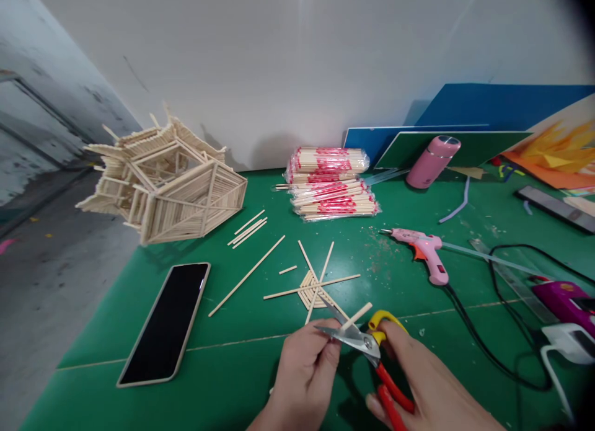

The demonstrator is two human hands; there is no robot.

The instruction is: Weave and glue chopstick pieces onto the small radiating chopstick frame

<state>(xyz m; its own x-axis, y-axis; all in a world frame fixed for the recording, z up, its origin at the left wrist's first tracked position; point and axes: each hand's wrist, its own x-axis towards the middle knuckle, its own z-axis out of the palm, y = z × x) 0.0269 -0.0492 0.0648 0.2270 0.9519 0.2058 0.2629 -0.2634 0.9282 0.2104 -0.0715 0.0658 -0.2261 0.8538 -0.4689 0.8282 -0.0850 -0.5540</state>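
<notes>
My left hand (309, 369) pinches a thin wooden stick (357, 315) near the front of the table. Around that stick stand the parted blades of a pair of scissors (367, 344) with red and yellow handles. My right hand (413, 369) is wrapped round those handles. Just beyond the blades lies a star-shaped piece of crossed sticks (316, 285), with short sticks laid in rings on part of it. A short cut stick (287, 270) and a long stick (246, 276) lie to its left. Several more sticks (248, 229) rest farther back.
A stick-built model (195, 195) stands at the back left, behind a phone (167, 322). Plastic-wrapped stick bundles (332, 183) lie by the wall. On the right are a pink glue gun (421, 248) with a black cord (478, 344), a pink bottle (434, 162) and a purple device (564, 301).
</notes>
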